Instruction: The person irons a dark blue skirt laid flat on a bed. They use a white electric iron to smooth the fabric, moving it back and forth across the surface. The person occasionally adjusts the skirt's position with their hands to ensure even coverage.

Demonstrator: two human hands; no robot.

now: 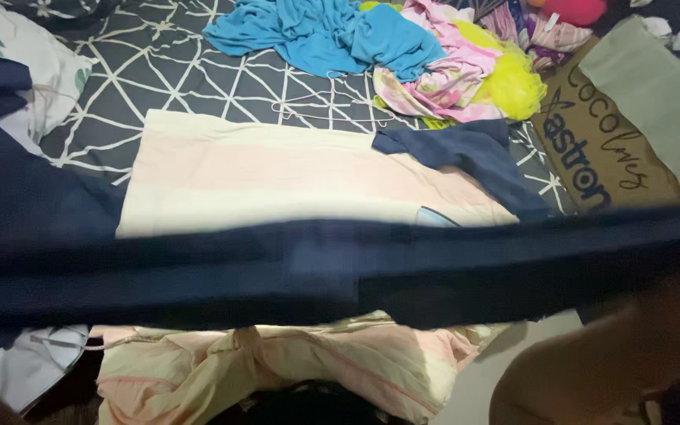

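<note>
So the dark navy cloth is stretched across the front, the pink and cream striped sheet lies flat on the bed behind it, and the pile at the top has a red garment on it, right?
Not quite: the head view shows the garment on the pile is bright blue, not red. The rest holds: the navy cloth stretches across the front and the striped sheet lies flat on the bed behind it.

The dark blue garment [340, 271] is blurred and cut off at both side edges; the hands' grip on it cannot be made out.

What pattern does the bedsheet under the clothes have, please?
Dark grey bedsheet with white geometric lines, seen in the head view.
</note>
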